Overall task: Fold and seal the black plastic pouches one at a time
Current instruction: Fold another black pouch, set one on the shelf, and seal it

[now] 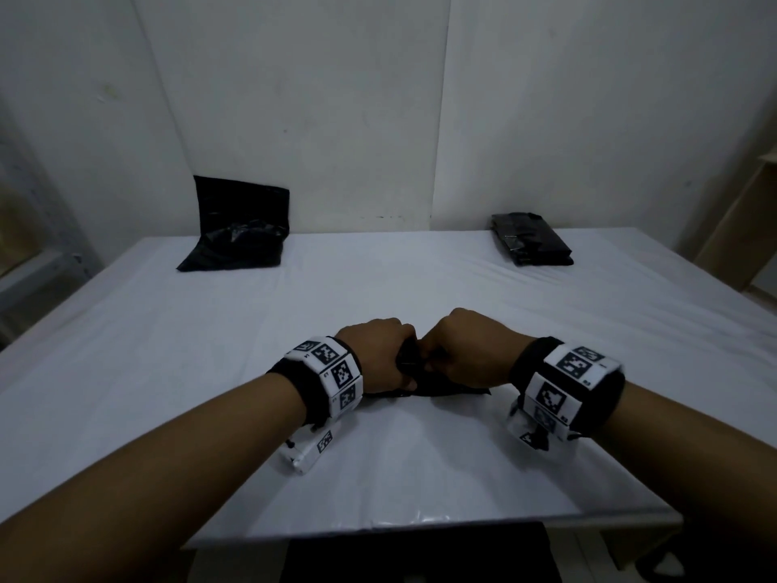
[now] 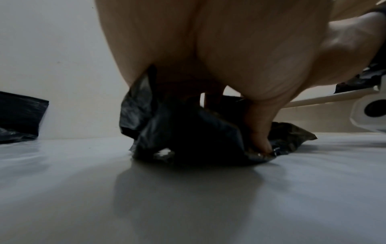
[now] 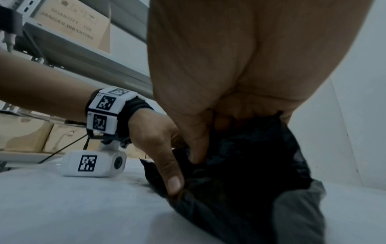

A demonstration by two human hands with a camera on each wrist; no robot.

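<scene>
Head view: both hands meet near the middle of the white table, toward its near edge, fingers curled down onto a crumpled black pouch. The left hand grips the pouch's left part; in the left wrist view its thumb presses the plastic down against the table. The right hand pinches a fold at the pouch's top; the right wrist view shows its fingers bent into the black plastic, with the left hand just beside, thumb on the pouch's edge. The hands hide most of the pouch from above; only a flat strip shows beneath them.

At the far left corner a loose stack of unfolded pouches leans against the wall. At the far right corner lies a neat pile of folded pouches. Both stand well apart from the hands. Wrist bands with square markers circle both wrists. Off the table's left, the right wrist view shows shelving with a cardboard box.
</scene>
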